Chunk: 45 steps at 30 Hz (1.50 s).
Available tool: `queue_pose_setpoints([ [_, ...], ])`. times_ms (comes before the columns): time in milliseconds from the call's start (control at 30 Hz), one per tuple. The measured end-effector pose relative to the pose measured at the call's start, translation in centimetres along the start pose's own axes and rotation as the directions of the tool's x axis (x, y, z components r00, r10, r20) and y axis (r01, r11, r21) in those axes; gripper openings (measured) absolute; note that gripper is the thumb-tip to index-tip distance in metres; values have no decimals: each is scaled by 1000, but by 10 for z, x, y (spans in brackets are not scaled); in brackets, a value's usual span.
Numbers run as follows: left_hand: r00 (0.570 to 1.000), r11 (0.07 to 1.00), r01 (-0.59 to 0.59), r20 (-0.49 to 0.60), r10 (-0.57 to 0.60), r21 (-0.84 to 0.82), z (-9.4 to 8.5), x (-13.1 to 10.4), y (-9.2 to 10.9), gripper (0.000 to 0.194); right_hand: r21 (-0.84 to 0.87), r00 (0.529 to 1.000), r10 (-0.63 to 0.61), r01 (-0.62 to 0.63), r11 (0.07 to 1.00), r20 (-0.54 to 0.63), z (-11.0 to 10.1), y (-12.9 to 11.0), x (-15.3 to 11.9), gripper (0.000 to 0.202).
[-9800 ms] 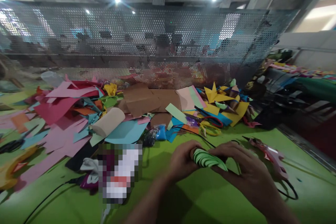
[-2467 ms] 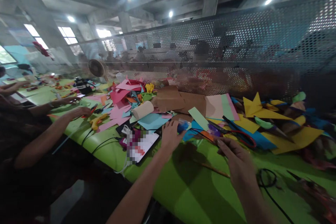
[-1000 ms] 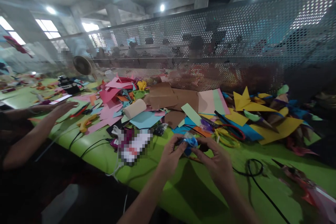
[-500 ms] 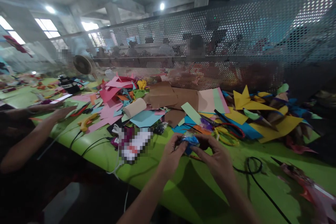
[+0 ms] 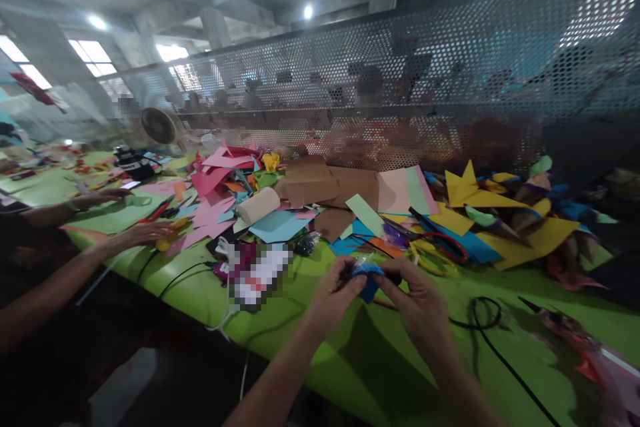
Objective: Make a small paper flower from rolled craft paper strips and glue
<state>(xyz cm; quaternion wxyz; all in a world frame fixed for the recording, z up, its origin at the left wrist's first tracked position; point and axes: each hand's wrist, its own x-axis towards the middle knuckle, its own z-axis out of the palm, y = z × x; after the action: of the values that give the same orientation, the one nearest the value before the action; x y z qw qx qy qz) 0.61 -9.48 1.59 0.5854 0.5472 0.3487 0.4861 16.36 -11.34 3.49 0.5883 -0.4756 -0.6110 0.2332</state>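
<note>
Between my two hands is a small blue piece (image 5: 369, 285) with a clear, shiny plastic-like part on top; its exact kind does not show. My left hand (image 5: 336, 288) pinches it from the left, thumb along its edge. From the other side my right hand (image 5: 407, 287) grips it with thumb and fingertips. Both hands hover just above the green table (image 5: 295, 347). Just beyond them lie scissors with red-and-black handles (image 5: 445, 245) and a yellow-handled pair (image 5: 430, 260). A purple shiny bundle (image 5: 395, 235) sits near the scissors' blades.
Coloured paper (image 5: 215, 180) and brown sheets (image 5: 333, 181) are heaped along a perforated metal screen (image 5: 310, 93). A phone (image 5: 263, 273), a black cable (image 5: 485, 330) and pliers-like tool (image 5: 565, 327) lie nearby. At left, a co-worker's hand (image 5: 143, 233) touches a yellow glue gun (image 5: 173, 233).
The blue piece has been turned in my fingers, so a flat blue part now hangs lower between them. The co-worker's nearer hand has moved right onto the yellow glue gun.
</note>
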Motion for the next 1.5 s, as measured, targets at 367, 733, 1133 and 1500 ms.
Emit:
queue_pose_setpoints([
  [367,997,999,11,-72,-14,-40,5,-1,9,34,12,1000,-26,26,1000,16,3,4,0,21],
  [733,997,998,20,-75,-24,-65,8,2,3,37,20,1000,-9,8,1000,9,2,3,1,6],
  [1133,992,999,21,-124,-15,46,7,4,-1,33,-15,1000,-5,5,1000,6,3,9,0,9],
  [1500,994,957,-24,-98,54,291,-1,2,1,20,21,981,178,-180,983,76,2,12,-1,16],
])
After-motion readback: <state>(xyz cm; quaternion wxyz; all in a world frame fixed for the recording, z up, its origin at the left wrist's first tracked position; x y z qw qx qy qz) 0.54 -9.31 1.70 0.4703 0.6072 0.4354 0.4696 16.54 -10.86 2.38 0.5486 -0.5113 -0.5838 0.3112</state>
